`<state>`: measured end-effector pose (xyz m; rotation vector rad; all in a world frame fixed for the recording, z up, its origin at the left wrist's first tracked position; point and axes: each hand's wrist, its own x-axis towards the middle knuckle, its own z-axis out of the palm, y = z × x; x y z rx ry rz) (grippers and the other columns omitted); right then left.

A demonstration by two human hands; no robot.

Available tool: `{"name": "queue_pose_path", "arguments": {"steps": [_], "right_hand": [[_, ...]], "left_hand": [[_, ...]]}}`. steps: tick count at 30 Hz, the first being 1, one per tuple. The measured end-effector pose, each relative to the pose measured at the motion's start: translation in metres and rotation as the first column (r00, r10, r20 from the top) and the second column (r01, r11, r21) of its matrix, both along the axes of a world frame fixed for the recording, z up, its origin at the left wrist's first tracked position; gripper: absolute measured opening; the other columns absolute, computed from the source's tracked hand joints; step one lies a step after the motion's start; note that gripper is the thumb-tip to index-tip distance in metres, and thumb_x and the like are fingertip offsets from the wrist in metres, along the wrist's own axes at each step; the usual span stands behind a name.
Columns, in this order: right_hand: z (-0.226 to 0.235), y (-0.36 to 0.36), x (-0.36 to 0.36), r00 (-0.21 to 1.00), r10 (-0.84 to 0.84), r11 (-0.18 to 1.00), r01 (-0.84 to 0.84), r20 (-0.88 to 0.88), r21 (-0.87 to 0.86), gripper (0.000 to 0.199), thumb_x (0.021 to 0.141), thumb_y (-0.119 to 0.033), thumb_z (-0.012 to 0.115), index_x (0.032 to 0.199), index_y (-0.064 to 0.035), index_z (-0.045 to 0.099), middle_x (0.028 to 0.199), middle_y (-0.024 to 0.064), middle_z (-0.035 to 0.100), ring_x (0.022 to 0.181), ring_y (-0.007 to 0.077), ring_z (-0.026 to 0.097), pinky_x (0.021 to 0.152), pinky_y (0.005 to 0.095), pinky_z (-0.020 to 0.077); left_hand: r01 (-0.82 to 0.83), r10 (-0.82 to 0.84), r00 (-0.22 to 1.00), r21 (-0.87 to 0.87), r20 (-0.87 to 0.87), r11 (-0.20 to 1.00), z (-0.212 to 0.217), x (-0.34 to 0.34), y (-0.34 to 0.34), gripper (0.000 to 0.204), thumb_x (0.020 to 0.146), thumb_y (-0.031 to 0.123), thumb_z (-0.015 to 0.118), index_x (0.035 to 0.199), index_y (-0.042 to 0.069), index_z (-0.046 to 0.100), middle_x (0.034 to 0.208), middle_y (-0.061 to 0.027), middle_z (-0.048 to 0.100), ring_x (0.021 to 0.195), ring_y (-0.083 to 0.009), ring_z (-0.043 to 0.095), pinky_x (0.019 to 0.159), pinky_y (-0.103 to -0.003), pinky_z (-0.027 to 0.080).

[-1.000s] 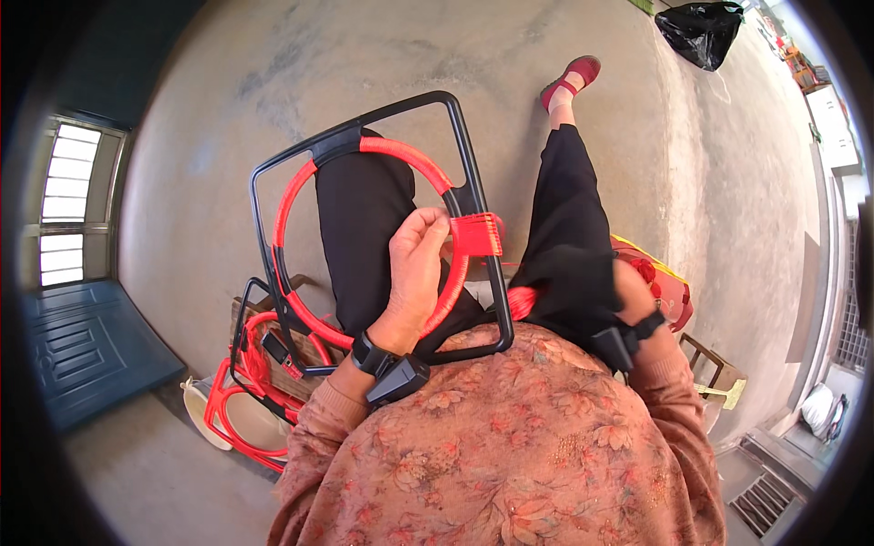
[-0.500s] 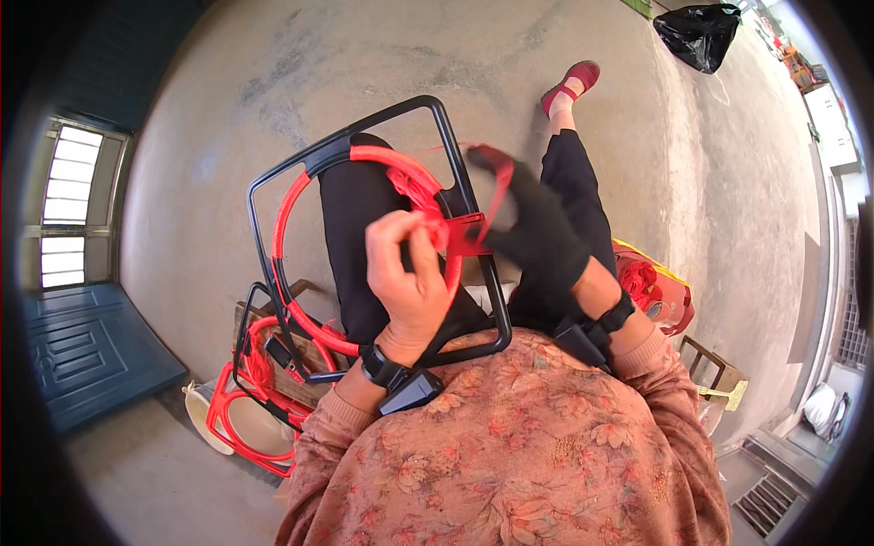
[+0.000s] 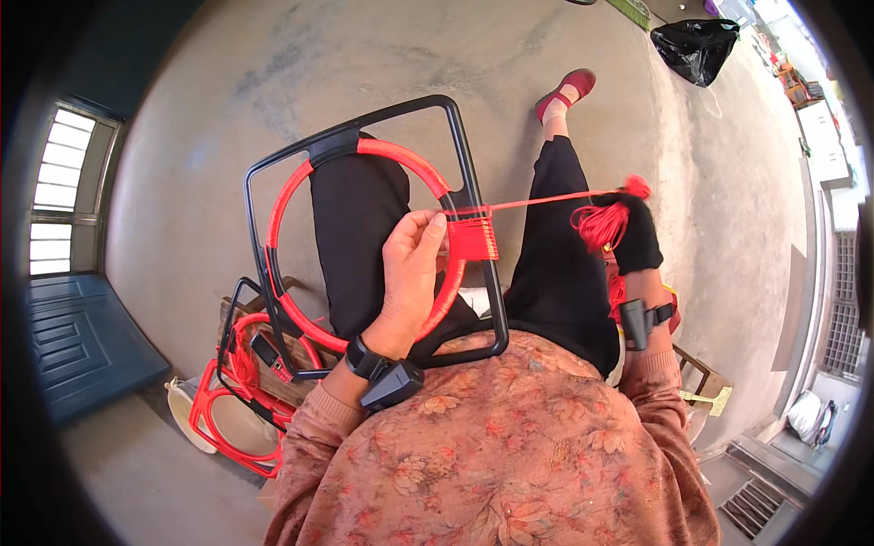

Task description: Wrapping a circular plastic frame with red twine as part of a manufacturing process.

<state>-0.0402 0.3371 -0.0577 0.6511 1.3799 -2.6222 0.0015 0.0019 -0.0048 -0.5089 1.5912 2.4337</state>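
I can read no words, numbers, brands or signs anywhere around my hands. To the left of my left hand (image 3: 414, 270) and a little nearer my body, the small dark object with a red end (image 3: 266, 348) shows some pale marks, too small for me to make out.
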Motion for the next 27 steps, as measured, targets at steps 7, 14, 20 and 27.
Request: {"name": "queue_pose_path", "arguments": {"steps": [7,14,20,27], "right_hand": [[0.021,-0.06,0.005,0.996,0.044,0.998,-0.047,-0.072,-0.043,0.028,0.089,-0.015,0.055,0.114,-0.0016,0.054,0.083,0.0057,0.06,0.071,0.0167,0.06,0.064,0.0307,0.0508],[0.015,-0.119,0.015,0.563,0.786,0.582,-0.533,-0.256,0.614,0.021,0.095,-0.017,0.052,0.109,-0.002,0.058,0.092,0.0049,0.062,0.087,0.0124,0.059,0.081,0.0291,0.0478],[0.06,-0.135,0.015,0.983,0.16,0.964,-0.174,-0.088,-0.2,0.015,0.096,-0.02,0.053,0.097,-0.0054,0.054,0.085,0.0018,0.057,0.081,0.0104,0.055,0.07,0.0244,0.046],[0.042,-0.14,0.003,0.793,0.575,0.758,-0.424,-0.203,0.495,0.016,0.089,-0.021,0.059,0.086,-0.0058,0.057,0.073,-0.0016,0.051,0.07,0.006,0.05,0.059,0.0239,0.0411]], "left_hand": [[0.004,-0.007,1.0,0.099,0.03,0.995,0.003,0.001,0.0,0.012,0.096,0.015,0.054,0.1,0.004,0.055,0.082,-0.0011,0.061,0.067,-0.0065,0.059,0.058,-0.021,0.053],[-0.023,0.017,0.999,0.192,0.034,0.981,0.006,-0.004,0.004,0.012,0.096,0.016,0.054,0.099,0.005,0.056,0.079,-0.0005,0.06,0.066,-0.0064,0.058,0.056,-0.021,0.052],[0.078,-0.081,0.996,0.086,0.028,0.993,0.007,0.0,0.001,0.014,0.095,0.02,0.055,0.091,0.007,0.057,0.072,0.0006,0.059,0.059,-0.0073,0.059,0.051,-0.023,0.051],[0.117,-0.123,0.991,0.109,0.05,0.987,0.007,0.002,0.007,0.015,0.095,0.02,0.055,0.09,0.006,0.056,0.073,-0.0007,0.061,0.056,-0.0077,0.059,0.046,-0.023,0.051]]}}
